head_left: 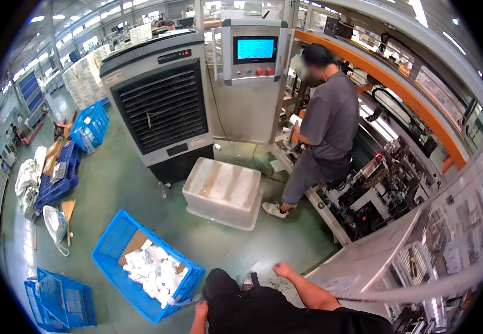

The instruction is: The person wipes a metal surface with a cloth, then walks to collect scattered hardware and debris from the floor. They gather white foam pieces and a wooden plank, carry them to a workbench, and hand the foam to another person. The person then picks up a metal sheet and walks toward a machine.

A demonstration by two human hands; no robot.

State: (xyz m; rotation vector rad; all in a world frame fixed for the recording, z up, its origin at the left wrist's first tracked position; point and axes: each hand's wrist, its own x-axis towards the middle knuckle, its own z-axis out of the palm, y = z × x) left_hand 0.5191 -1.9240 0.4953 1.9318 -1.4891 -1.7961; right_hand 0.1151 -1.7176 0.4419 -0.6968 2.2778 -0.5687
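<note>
My left hand (201, 309) hangs beside my leg, close to the near right corner of a blue plastic crate (109, 249). Its fingers look curled, and a pale, see-through strip (183, 303) runs from it toward the crate; what it grips is too small to make out. White crumpled pieces (155, 271) and some brown cardboard (134, 245) lie in the crate. Held out over the green floor on the other side, my right hand (284, 270) has its fingers curled in, with nothing visible in them.
Ahead lies an upturned whitish plastic tub (223, 188), before a grey air cooler (161, 106). A co-worker (330, 111) leans into an orange-beamed machine (380, 83), holding a white piece. A control panel (254, 53) stands behind. More blue crates (66, 300) sit at left.
</note>
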